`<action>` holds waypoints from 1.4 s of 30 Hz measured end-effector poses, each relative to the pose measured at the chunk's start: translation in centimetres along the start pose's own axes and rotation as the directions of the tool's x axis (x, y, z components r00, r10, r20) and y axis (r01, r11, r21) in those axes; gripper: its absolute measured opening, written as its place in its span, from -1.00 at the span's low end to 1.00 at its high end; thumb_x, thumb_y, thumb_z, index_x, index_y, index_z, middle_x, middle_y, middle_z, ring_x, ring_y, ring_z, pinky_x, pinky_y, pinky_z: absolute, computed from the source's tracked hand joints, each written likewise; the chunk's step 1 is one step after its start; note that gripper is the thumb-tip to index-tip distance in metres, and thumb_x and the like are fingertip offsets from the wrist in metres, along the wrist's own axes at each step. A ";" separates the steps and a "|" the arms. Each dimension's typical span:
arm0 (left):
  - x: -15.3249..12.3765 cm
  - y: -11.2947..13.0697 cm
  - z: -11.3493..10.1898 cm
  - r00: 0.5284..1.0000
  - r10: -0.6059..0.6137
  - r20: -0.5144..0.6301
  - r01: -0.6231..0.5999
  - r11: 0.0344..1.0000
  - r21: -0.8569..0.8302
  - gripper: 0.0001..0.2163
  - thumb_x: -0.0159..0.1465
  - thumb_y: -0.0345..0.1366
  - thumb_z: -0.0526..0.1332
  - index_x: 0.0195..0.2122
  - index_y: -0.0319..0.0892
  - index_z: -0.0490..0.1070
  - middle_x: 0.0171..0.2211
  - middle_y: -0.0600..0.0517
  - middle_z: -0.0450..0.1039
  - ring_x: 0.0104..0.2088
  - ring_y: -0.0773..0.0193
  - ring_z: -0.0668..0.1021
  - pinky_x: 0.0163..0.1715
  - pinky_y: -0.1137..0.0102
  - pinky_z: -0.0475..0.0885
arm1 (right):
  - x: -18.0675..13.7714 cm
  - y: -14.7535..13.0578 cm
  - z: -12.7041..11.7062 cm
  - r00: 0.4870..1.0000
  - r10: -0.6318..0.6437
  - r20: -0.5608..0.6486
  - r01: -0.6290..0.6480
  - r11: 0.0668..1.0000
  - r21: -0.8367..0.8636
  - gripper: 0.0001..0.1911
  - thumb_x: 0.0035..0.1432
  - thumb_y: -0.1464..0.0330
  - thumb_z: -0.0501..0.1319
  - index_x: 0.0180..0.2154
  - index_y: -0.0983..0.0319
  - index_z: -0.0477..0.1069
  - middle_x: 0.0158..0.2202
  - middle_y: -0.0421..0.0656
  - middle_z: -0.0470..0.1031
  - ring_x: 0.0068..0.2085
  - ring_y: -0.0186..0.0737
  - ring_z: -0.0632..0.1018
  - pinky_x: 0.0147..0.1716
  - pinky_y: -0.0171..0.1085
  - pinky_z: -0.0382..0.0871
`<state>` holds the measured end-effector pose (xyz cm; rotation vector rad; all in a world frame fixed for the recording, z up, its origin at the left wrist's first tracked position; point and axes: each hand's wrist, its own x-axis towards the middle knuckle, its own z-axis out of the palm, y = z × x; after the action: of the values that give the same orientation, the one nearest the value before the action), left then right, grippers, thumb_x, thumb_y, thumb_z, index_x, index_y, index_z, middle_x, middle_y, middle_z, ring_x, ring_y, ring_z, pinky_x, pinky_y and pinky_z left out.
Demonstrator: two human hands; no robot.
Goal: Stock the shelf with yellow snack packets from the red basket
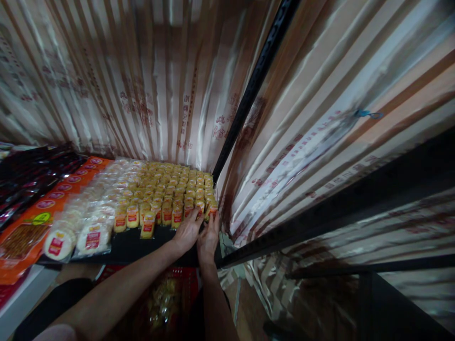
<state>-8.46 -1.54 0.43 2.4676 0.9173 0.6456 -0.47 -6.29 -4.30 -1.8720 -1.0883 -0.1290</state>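
Both my hands reach to the front right corner of a dark shelf (131, 248) packed with rows of small yellow snack packs (167, 189) with red labels. My left hand (187, 230) has its fingers curled on a yellow pack at the front of the rows. My right hand (209, 237) is right beside it, fingers closed on the last yellow pack (212, 209) at the shelf's right end. The two hands touch each other.
Left of the yellow packs lie round white packs (93, 237), then orange bags (24, 237) and dark bags (28, 175). A black shelf post (254, 85) rises at the right end. Striped wrapped goods (337, 132) fill the neighbouring shelves. A red basket (170, 298) sits below.
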 end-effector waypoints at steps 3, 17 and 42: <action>0.1 0.0 0.1 1.000 0.002 0.010 -0.002 1.000 0.021 -0.68 0.20 -0.50 0.03 -0.02 -0.25 0.33 0.13 -0.19 0.21 0.16 0.09 0.30 0.13 0.18 0.29 | 0.0 0.2 0.2 1.000 -0.008 0.021 0.007 1.000 0.025 -0.44 0.14 0.54 -0.15 0.19 0.38 0.15 0.26 0.12 0.05 0.25 -0.09 0.18 0.12 -0.03 0.26; -5.4 -0.7 -3.7 0.846 -0.201 -0.495 0.247 0.968 0.030 -0.66 0.22 -0.45 0.05 0.02 -0.14 0.33 0.03 -0.13 0.20 0.05 0.12 0.34 0.04 0.19 0.35 | 0.3 0.6 0.1 0.993 -0.118 -0.003 0.117 0.992 -0.056 -0.41 0.06 0.61 -0.15 0.14 0.38 0.22 0.23 0.11 0.11 0.26 -0.07 0.12 0.16 0.05 0.13; -2.4 2.5 -0.3 0.913 -0.294 -0.282 0.279 0.956 -0.094 -0.54 0.22 -0.39 0.11 0.17 -0.17 0.18 -0.14 -0.09 0.30 -0.08 0.18 0.41 -0.05 0.28 0.39 | 0.4 0.9 -0.3 0.994 -0.107 -0.037 0.105 0.993 -0.045 -0.47 0.03 0.55 -0.05 0.05 0.29 0.33 0.09 0.07 0.23 0.06 -0.08 0.29 0.04 -0.01 0.22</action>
<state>-8.99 -4.83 1.31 2.1634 1.3272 0.9320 0.48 -6.42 -4.53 -1.8424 -1.1659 -0.2514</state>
